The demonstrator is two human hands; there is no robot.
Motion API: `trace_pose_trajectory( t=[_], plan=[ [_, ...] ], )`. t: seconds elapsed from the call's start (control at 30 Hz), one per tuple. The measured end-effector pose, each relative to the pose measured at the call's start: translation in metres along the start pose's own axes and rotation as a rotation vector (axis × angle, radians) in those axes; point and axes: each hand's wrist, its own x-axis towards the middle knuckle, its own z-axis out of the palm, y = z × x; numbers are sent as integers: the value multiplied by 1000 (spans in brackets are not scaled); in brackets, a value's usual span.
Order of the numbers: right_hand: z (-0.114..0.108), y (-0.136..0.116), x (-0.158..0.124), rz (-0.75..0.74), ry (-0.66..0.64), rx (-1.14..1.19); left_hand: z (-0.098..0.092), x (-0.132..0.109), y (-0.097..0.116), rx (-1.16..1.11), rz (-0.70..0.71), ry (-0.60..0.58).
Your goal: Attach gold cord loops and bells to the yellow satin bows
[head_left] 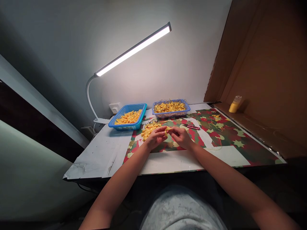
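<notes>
My left hand (157, 137) and my right hand (180, 136) meet over the camouflage-patterned mat (223, 137), both pinching one small yellow piece (167, 129) between their fingertips. Just behind my left hand lies a loose pile of the same yellow pieces (149, 129). A blue basket (139, 110) of flat yellow pieces stands at the back left. A second blue basket (188, 110), heaped with yellow pieces with thin loops, stands to its right.
Pink-handled snips (192, 126) lie on the mat right of my hands. A white desk lamp (134, 49) arches over the table from its back left corner. A yellow bottle (235, 104) stands on a ledge by the brown cardboard wall (263, 64) at right.
</notes>
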Motion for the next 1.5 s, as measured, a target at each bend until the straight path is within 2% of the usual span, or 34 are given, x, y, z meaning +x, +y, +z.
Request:
trace_pose_trajectory(
  t=[0.2,0.33,0.4,0.47,0.53,0.63,0.73,0.83,1.07,1.5],
  plan=[
    [-3,-3,2,17,22,29,5,0,6,-22,19,43],
    [-4,-15,-5,56,109,79,17,-20,6,-45,55,89],
    [-1,-23,-18,103,174,146,25,-40,-4,-88,74,122],
    [6,-29,-37,152,204,189,31,-61,-20,-271,63,186],
    [13,-34,-57,178,187,192,36,-80,-39,-399,41,233],
    [20,-39,-78,154,113,168,41,-93,-59,-458,8,220],
    [21,-41,-84,117,97,123,41,-94,-64,-476,6,193],
    [21,-42,-83,88,124,100,40,-94,-61,-475,15,172],
    [22,-43,-86,49,85,80,38,-100,-61,-407,-7,145],
    [20,-46,-85,32,113,56,38,-98,-61,-399,-18,164]
  ],
)
